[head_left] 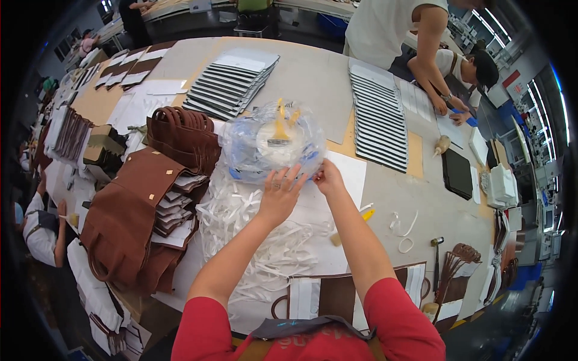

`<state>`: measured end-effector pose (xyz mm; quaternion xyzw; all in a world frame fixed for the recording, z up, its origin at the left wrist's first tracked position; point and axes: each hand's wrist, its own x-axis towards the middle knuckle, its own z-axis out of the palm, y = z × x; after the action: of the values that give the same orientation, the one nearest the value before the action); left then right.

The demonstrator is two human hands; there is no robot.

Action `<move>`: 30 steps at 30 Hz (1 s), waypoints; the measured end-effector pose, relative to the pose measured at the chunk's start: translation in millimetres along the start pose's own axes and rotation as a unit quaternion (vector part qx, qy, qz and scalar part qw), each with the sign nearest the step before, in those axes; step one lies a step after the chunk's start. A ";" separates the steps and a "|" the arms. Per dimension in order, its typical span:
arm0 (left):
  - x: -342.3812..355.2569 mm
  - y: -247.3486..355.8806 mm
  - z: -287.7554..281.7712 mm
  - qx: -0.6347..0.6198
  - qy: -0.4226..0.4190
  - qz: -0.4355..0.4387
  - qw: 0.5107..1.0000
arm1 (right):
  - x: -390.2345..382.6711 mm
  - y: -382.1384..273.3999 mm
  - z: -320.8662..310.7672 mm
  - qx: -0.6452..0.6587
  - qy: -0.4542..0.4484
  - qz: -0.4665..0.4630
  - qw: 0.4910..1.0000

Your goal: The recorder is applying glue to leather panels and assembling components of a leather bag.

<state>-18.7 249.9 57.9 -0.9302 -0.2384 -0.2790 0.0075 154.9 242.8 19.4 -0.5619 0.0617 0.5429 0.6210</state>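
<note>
A crumpled clear plastic bag (241, 150), with white rolls, blue bits and a yellow item inside, sits at the middle of the work table. My left hand (280, 189) rests on its front with fingers stretched apart. My right hand (327, 179) pinches the bag's right lower edge. A heap of white strips (253, 240) lies beneath and left of my forearms. Brown bag pieces (126, 210) are stacked to the left, with rolled brown handles (180, 123) behind them. A brown and white panel (334, 298) lies near my body. A yellow-handled tool (367, 214) lies by my right forearm.
Striped stacks (376, 120) lie at the back beside others (229, 81). A co-worker in white (385, 30) and another (457, 66) work at the back right. A hammer (437, 243), black slab (456, 174) and brown straps (463, 256) lie rightward. Another worker (42, 234) is at far left.
</note>
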 end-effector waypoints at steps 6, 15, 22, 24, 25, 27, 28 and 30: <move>40.7 -10.1 -3.2 0.005 0.125 -0.047 0.991 | -61.6 -66.7 50.2 0.026 -0.148 -0.190 0.970; 80.9 -72.1 -28.3 -0.058 0.146 -0.158 0.975 | -39.0 -88.9 154.5 -0.574 -0.138 -0.560 0.581; 39.3 -124.8 -60.2 0.096 0.060 -0.318 0.941 | -50.9 -106.7 180.4 -0.434 -0.102 -0.571 0.690; 24.3 -122.4 -51.7 0.104 -0.001 -0.316 0.943 | -26.0 -116.9 152.3 -0.437 0.006 -0.518 0.735; 18.9 -119.6 -49.6 0.112 -0.062 -0.316 0.940 | -10.1 -114.6 134.7 -0.472 0.017 -0.472 0.745; 6.8 -113.6 -43.5 0.093 -0.058 -0.314 0.943 | 14.3 -94.8 112.9 -0.536 0.011 -0.394 0.747; 1.2 -110.0 -45.4 0.084 -0.054 -0.313 0.945 | 15.8 -81.6 108.7 -0.559 -0.010 -0.370 0.742; -4.7 -95.9 -47.3 0.056 -0.017 -0.309 0.949 | 20.2 -65.0 108.1 -0.538 -0.038 -0.368 0.757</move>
<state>-89.5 325.9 84.0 -0.8134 -0.5296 -0.2384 -0.0315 153.7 352.0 85.6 -0.7617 -0.4764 0.2372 0.3697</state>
